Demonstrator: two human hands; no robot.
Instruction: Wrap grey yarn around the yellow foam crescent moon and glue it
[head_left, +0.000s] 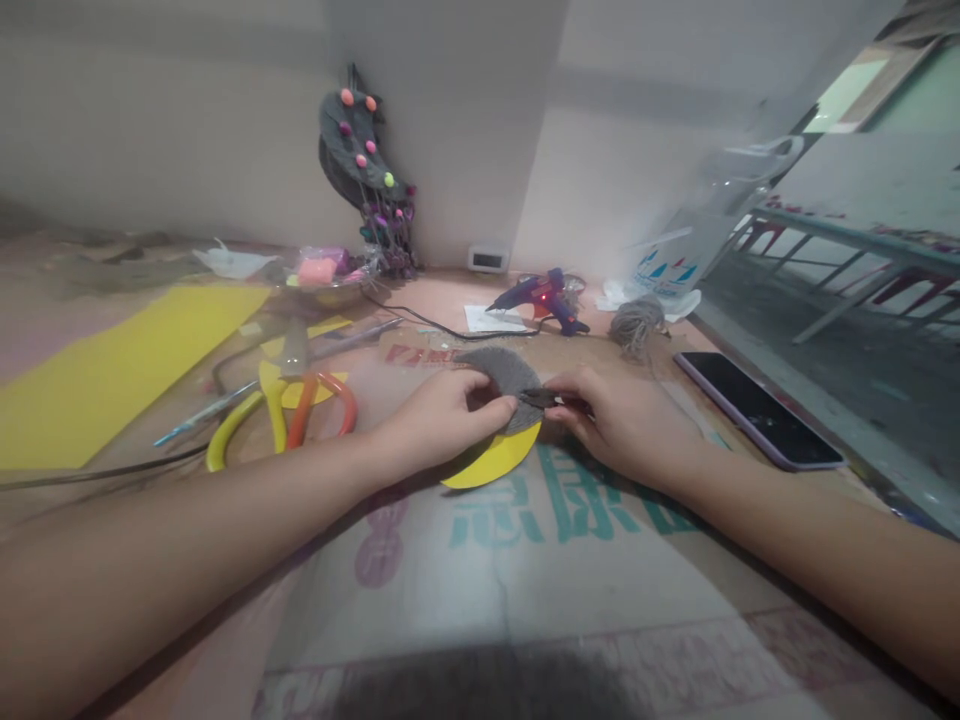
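Note:
My left hand [442, 405] grips a yellow crescent-shaped paper cutout [495, 462] between thumb and fingers. Grey yarn [504, 368] covers the cutout's upper part, while its lower part is bare. At the crescent's right edge, my right hand [604, 415] is closed, pinching a small dark grey piece, apparently a bundle of yarn [541, 397]; the fingers partly hide it. A ball of grey yarn [637, 325] lies beyond my right hand.
Yellow-and-orange-handled scissors [300, 405], a pen [206, 412] and a yellow sheet [127, 375] lie left. A glue gun [540, 298] with a red light stands behind. A phone [757, 408] lies right. A grey decorated crescent [352, 150] rests against the wall; a plastic jug [705, 220] stands back right.

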